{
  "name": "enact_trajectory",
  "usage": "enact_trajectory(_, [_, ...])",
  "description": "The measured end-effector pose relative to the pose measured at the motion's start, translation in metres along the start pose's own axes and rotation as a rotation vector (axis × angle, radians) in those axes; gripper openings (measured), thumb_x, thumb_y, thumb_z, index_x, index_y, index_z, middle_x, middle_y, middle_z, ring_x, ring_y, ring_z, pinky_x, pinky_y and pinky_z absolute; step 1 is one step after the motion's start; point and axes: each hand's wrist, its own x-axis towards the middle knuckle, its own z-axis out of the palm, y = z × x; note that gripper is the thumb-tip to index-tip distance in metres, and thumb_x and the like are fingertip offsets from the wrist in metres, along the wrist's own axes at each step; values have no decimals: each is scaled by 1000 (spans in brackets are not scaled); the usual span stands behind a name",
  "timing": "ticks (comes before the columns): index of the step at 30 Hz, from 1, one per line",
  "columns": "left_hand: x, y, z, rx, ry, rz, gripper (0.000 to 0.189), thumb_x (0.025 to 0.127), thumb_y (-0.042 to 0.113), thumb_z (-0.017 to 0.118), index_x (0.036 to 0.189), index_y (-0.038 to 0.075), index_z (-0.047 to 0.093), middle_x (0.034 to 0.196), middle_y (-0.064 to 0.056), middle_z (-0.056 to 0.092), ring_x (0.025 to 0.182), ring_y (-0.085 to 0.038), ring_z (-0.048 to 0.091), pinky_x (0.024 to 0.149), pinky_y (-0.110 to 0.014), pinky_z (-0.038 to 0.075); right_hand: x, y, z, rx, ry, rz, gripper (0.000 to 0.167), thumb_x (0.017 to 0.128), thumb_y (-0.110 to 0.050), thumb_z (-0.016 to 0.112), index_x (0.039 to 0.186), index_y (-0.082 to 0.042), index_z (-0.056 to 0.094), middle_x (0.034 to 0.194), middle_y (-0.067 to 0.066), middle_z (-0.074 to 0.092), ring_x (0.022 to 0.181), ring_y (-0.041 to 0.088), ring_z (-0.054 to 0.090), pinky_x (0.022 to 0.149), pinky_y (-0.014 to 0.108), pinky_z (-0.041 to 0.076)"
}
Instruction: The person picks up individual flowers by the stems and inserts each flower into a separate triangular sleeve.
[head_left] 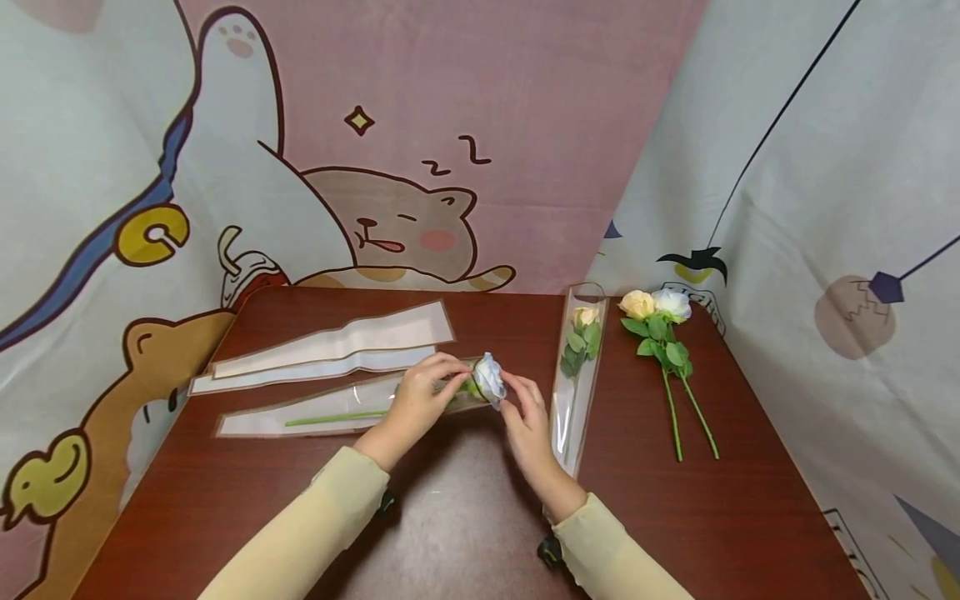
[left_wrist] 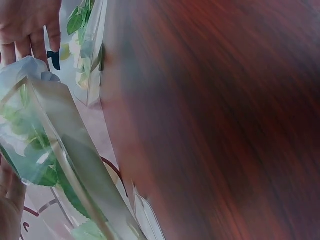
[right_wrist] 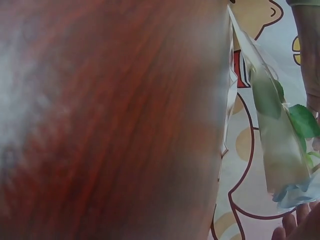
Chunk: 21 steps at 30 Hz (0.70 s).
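Observation:
A pale blue artificial rose (head_left: 489, 379) lies partly inside a clear flower sleeve (head_left: 255, 422), its head at the sleeve's mouth and its green stem running left. My left hand (head_left: 422, 398) pinches the sleeve's edge just behind the bloom. From the other side, my right hand (head_left: 531, 421) holds the petals between thumb and fingers. Green leaves (left_wrist: 37, 155) show through the film in the left wrist view. Up close in the right wrist view, the blue petals (right_wrist: 295, 195) poke out of the sleeve's end beside my right fingertips.
To the right lies a sleeve (head_left: 564, 417) with a cream rose (head_left: 585, 317) inside. Beyond it are a loose cream rose (head_left: 637, 304) and a loose white-blue rose (head_left: 672, 305). Two flat sleeves (head_left: 345, 342) lie at the back left of the brown table (head_left: 465, 542).

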Motion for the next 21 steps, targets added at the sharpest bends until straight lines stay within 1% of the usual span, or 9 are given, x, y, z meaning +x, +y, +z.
enact_trajectory(3, [0,0,0,0,9,2,9,84,12,71,93,11,73,93,3,68,88,-9,64,76,-23,54,-2,-1,1,-22,10,10,42,85,2,53,125,-7,60,120,11,56,114,23,47,97,34,36])
enact_trajectory(5, [-1,1,1,2,14,3,9,84,12,71,93,11,73,92,3,68,88,-9,64,75,-23,54,-3,-4,2,-29,2,20,43,85,3,53,126,-8,60,120,10,55,114,21,46,96,33,35])
enact_trajectory(8, [0,1,2,-3,19,7,9,84,13,71,93,11,73,92,3,68,88,-9,64,75,-23,54,-4,-12,3,-32,-15,13,44,85,8,52,126,-4,60,119,16,56,112,27,47,94,35,35])
enact_trajectory(12, [1,3,4,-8,13,14,10,85,14,70,95,12,73,93,3,68,89,-10,64,76,-24,54,-6,-33,3,-31,-61,-15,41,85,10,51,124,5,58,118,25,55,111,38,48,94,36,38])
enact_trajectory(15, [1,3,4,-4,12,18,9,86,14,69,94,11,73,92,2,67,88,-9,64,74,-24,54,-7,-44,0,-22,-91,-18,39,85,10,50,124,8,57,119,27,53,112,39,49,95,34,40])
enact_trajectory(20, [0,2,4,2,16,19,9,86,12,69,94,10,73,92,2,67,87,-9,64,74,-23,54,-6,-44,-2,17,-94,-9,38,87,10,50,124,8,57,121,27,52,113,41,50,98,36,41])
enact_trajectory(21, [0,2,3,4,16,20,9,86,12,70,94,10,73,92,2,67,87,-10,64,74,-23,54,-6,-43,-2,24,-93,-7,37,87,10,50,123,8,57,121,27,53,113,41,51,98,35,41])
